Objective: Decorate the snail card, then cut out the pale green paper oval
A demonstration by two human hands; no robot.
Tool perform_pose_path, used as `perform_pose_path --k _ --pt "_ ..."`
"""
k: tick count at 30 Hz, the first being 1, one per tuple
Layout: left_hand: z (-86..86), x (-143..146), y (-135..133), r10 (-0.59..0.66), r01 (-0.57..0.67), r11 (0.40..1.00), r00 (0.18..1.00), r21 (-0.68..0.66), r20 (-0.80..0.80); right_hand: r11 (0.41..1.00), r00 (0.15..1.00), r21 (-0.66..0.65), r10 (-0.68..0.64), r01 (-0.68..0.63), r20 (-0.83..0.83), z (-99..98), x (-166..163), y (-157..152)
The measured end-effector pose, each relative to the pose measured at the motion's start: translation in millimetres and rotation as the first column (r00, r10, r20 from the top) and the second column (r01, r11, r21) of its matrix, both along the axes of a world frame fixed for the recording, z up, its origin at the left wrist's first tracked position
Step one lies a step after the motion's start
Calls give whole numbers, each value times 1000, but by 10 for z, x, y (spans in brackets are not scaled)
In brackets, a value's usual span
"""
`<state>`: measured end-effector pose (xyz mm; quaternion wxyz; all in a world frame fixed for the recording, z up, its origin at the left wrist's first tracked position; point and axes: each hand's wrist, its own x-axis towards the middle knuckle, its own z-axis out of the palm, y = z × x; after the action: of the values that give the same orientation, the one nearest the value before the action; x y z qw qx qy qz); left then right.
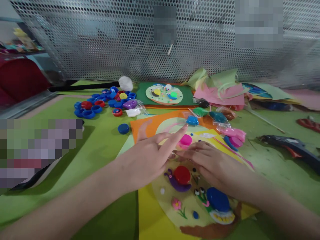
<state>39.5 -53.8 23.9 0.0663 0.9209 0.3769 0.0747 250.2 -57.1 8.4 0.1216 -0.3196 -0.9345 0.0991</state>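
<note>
1. The pink cap (185,140) is seen on the round card (168,203), at twelve o'clock from the red cap (182,174).
2. The left hand (146,161) is laid flat, forefinger stretched toward one o'clock. The right hand (212,165) is laid palm down, pointed toward ten o'clock.
3. The card's middle is hidden under both hands, and contact with the pink cap cannot be made out.
4. All fingers are held out straight, and nothing is gripped.

Bottle caps (100,105) crowd far left; nearer table (105,146) seems clear.
</note>
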Motion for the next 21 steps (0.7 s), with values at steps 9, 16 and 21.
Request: perform_pose_path --k 9,16,21 --pt "3 34 -30 -91 92 995 995 35 -46 999 999 12 -46 46 -5 -48 35 13" --pt "-44 18 -47 -144 154 982 985 107 -99 999 999 19 -39 39 8 -55 40 25" --pt "-56 13 -39 -135 148 982 984 115 -113 1000 1000 19 -21 20 18 -53 21 33"
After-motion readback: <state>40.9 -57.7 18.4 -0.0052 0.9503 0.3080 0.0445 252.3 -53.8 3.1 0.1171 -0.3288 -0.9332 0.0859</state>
